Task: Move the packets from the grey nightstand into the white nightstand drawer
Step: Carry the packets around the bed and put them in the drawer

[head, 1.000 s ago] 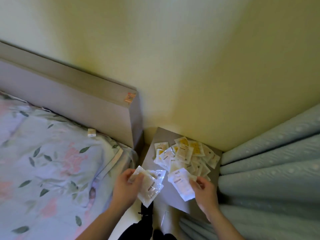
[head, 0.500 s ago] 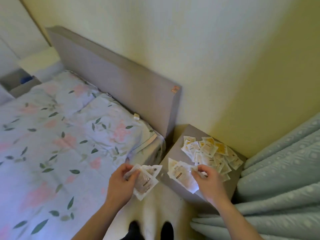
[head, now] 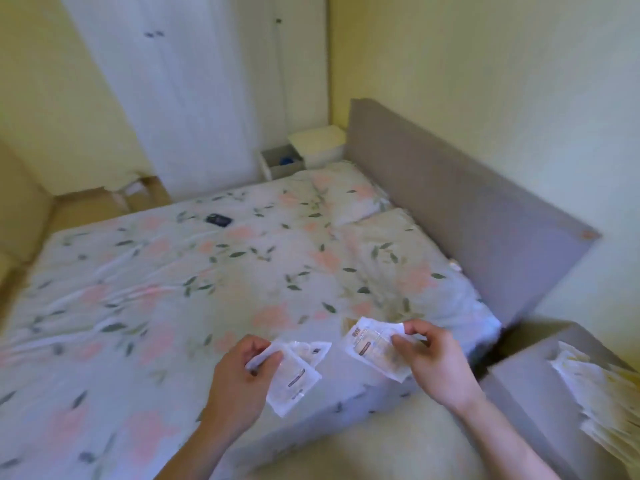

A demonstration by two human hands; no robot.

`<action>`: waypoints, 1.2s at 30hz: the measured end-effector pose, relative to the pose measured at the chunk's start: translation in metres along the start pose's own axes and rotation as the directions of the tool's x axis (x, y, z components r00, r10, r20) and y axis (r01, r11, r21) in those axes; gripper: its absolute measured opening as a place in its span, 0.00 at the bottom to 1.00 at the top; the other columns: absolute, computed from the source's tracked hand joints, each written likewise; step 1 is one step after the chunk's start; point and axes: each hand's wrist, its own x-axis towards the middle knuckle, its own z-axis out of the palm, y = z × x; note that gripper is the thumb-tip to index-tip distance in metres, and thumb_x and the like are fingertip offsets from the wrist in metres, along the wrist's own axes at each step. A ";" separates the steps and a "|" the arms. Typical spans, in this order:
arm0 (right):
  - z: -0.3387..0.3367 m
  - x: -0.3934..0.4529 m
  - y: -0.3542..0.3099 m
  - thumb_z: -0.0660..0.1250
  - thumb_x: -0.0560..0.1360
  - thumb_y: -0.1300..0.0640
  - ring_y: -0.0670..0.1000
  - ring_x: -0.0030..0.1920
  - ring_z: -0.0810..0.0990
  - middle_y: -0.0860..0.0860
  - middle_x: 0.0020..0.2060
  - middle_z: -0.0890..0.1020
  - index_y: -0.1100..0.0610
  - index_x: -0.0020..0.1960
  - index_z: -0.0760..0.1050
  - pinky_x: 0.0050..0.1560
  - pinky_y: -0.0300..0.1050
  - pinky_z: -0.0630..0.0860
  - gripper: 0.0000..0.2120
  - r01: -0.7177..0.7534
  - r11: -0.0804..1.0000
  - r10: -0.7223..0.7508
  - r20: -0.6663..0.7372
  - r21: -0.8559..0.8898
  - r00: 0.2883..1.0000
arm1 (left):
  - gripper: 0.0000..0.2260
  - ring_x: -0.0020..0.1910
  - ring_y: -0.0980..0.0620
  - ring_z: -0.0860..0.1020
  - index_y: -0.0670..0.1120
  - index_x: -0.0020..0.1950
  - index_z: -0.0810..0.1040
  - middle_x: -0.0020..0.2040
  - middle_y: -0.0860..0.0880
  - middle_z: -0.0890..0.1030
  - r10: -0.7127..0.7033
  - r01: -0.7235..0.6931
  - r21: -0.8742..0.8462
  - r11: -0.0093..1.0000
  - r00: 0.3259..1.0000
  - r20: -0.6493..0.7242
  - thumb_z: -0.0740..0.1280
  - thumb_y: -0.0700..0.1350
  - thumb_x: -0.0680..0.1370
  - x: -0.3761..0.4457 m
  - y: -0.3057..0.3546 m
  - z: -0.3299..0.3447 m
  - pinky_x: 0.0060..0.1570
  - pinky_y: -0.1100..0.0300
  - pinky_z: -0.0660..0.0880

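My left hand [head: 239, 379] holds a small bunch of clear white packets [head: 296, 374] over the near edge of the bed. My right hand [head: 434, 365] pinches another bunch of packets [head: 372, 346] a little to the right. The grey nightstand [head: 526, 379] stands at the lower right, with several more packets [head: 595, 386] piled on its top. The white nightstand [head: 318, 143] stands far across the bed beside the headboard, and its drawer [head: 280, 164] is pulled open with something blue inside.
A bed with a floral cover [head: 207, 289] and two pillows fills the middle. A dark small object [head: 219, 220] lies on it. The grey headboard [head: 450, 209] runs along the right wall. White wardrobe doors [head: 180, 91] stand at the back.
My view has swung left from the grey nightstand to the bed and far white nightstand. Both hands have come off the nightstand with their packets and now hover over the bed edge.
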 end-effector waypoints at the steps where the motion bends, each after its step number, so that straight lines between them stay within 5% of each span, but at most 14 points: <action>1: 0.034 -0.002 -0.019 0.71 0.78 0.59 0.43 0.28 0.68 0.42 0.26 0.76 0.47 0.35 0.78 0.30 0.37 0.66 0.14 0.039 0.999 -0.039 0.043 -0.001 0.998 | 0.04 0.35 0.54 0.78 0.49 0.44 0.80 0.37 0.54 0.82 -0.026 0.026 -0.012 1.000 0.999 -0.034 0.72 0.44 0.78 -0.002 -0.017 -0.035 0.30 0.66 0.70; 5: 0.153 -0.017 -0.097 0.70 0.79 0.59 0.44 0.23 0.67 0.40 0.25 0.77 0.51 0.40 0.80 0.23 0.35 0.63 0.09 0.110 0.993 -0.115 0.203 0.037 0.972 | 0.05 0.37 0.53 0.78 0.50 0.43 0.79 0.38 0.53 0.82 -0.071 0.068 -0.019 0.997 0.978 -0.196 0.72 0.43 0.79 -0.016 -0.071 -0.163 0.32 0.65 0.68; 12: 0.322 -0.033 -0.205 0.72 0.78 0.57 0.43 0.25 0.70 0.43 0.28 0.74 0.47 0.37 0.74 0.27 0.31 0.64 0.13 0.294 0.956 -0.266 0.428 0.002 0.864 | 0.06 0.30 0.54 0.73 0.49 0.43 0.79 0.35 0.53 0.80 -0.119 0.095 -0.076 0.993 0.890 -0.440 0.71 0.45 0.80 -0.050 -0.140 -0.324 0.29 0.61 0.69; 19: 0.511 -0.053 -0.290 0.74 0.77 0.54 0.43 0.47 0.83 0.40 0.45 0.85 0.48 0.47 0.82 0.40 0.33 0.74 0.02 0.389 0.918 -0.355 0.584 0.072 0.730 | 0.06 0.25 0.56 0.68 0.48 0.43 0.79 0.31 0.53 0.79 -0.241 0.209 -0.126 0.970 0.746 -0.620 0.71 0.46 0.80 -0.087 -0.225 -0.468 0.26 0.63 0.65; 22: 0.610 -0.077 -0.326 0.74 0.77 0.56 0.42 0.43 0.82 0.43 0.43 0.85 0.48 0.43 0.81 0.37 0.31 0.73 0.05 0.398 0.910 -0.364 0.676 0.114 0.640 | 0.05 0.30 0.46 0.74 0.49 0.46 0.79 0.35 0.49 0.83 -0.358 0.317 -0.190 0.929 0.646 -0.674 0.71 0.47 0.80 -0.115 -0.273 -0.535 0.29 0.58 0.70; 25: 0.703 -0.119 -0.363 0.73 0.77 0.57 0.40 0.38 0.80 0.43 0.38 0.83 0.47 0.40 0.79 0.37 0.31 0.71 0.09 0.447 0.879 -0.402 0.759 0.165 0.512 | 0.05 0.33 0.51 0.79 0.48 0.45 0.79 0.37 0.50 0.84 -0.421 0.371 -0.248 0.895 0.518 -0.744 0.71 0.46 0.80 -0.155 -0.309 -0.599 0.31 0.61 0.72; 30: 0.827 -0.198 -0.425 0.72 0.77 0.57 0.40 0.36 0.78 0.36 0.37 0.82 0.46 0.40 0.80 0.36 0.33 0.72 0.09 0.516 0.818 -0.436 0.859 0.254 0.268 | 0.05 0.39 0.44 0.82 0.47 0.47 0.80 0.39 0.50 0.86 -0.495 0.381 -0.379 0.843 0.276 -0.824 0.71 0.48 0.80 -0.221 -0.363 -0.689 0.34 0.58 0.74; 33: 0.889 -0.235 -0.454 0.72 0.78 0.57 0.39 0.37 0.78 0.36 0.35 0.82 0.47 0.41 0.81 0.36 0.31 0.71 0.09 0.545 0.788 -0.443 0.879 0.287 0.178 | 0.05 0.38 0.46 0.82 0.48 0.47 0.80 0.40 0.50 0.86 -0.515 0.377 -0.417 0.827 0.208 -0.832 0.70 0.48 0.81 -0.241 -0.398 -0.736 0.35 0.55 0.75; 36: 0.945 -0.262 -0.474 0.71 0.79 0.56 0.39 0.38 0.80 0.38 0.38 0.84 0.47 0.43 0.82 0.35 0.33 0.72 0.07 0.573 0.766 -0.452 0.878 0.290 0.160 | 0.04 0.39 0.48 0.83 0.50 0.47 0.79 0.41 0.52 0.86 -0.520 0.361 -0.433 0.826 0.190 -0.833 0.70 0.48 0.81 -0.251 -0.442 -0.786 0.36 0.53 0.77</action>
